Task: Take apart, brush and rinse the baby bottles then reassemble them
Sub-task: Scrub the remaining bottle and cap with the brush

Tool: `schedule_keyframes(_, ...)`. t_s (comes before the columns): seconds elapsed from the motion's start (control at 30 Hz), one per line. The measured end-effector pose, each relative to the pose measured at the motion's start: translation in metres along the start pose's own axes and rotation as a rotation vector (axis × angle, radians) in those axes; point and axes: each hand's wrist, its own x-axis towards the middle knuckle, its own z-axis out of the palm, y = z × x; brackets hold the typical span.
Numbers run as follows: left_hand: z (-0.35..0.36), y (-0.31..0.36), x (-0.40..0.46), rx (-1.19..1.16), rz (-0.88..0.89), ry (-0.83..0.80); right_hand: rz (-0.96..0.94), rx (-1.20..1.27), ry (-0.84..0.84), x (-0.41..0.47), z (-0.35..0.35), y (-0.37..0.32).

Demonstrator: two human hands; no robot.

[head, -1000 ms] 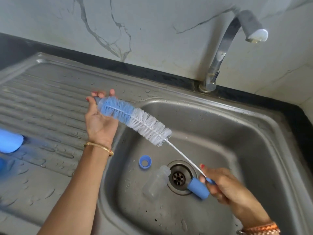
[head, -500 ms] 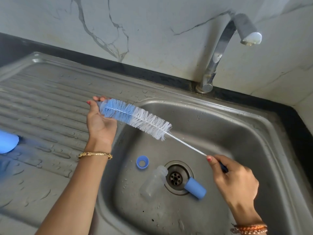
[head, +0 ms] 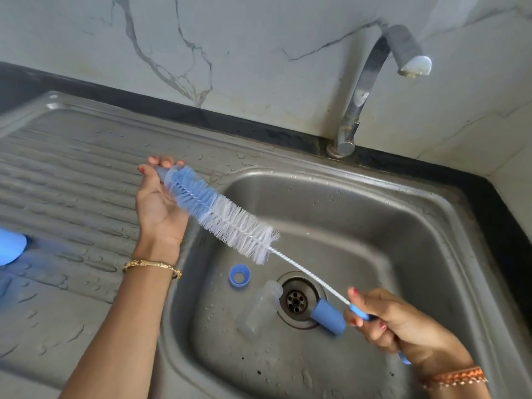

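A long bottle brush (head: pixel 227 214) with blue and white bristles slants over the sink (head: pixel 403 226). My left hand (head: pixel 159 205) is raised above the sink's left rim, its fingers curled round the brush's blue far end. My right hand (head: pixel 385 321) grips the brush's blue handle low on the right, and the handle's end pokes out behind the palm. On the sink floor a clear bottle body (head: pixel 259 309) lies on its side beside the drain (head: pixel 296 300). A blue screw ring (head: pixel 239 276) lies to its left. A blue cap (head: pixel 328 316) lies at the drain's right edge.
The tap (head: pixel 359 90) curves over the sink's back right; no water runs from it. A wet ribbed drainboard (head: pixel 72 182) stretches left of the sink, with a blue object (head: pixel 11 246) at its left edge. A marble wall stands behind.
My right hand has dropped lower and drawn the handle down toward the blue cap. The brush slants more steeply now. My left hand keeps its hold on the far end.
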Motion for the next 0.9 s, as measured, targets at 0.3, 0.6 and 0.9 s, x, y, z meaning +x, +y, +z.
schedule_keyframes(0.3,-0.002,-0.005,0.005,-0.044,0.032,0.027,-0.417,-0.21,0.346,0.015,0.002,0.012)
schedule_keyframes(0.6,-0.004,-0.011,0.006,0.123,0.021,0.026,-0.875,-0.788,1.225,0.022,0.002,0.018)
schedule_keyframes(0.9,0.004,-0.012,0.001,0.149,0.007,-0.01,-0.381,-0.508,0.844,0.021,0.0,0.013)
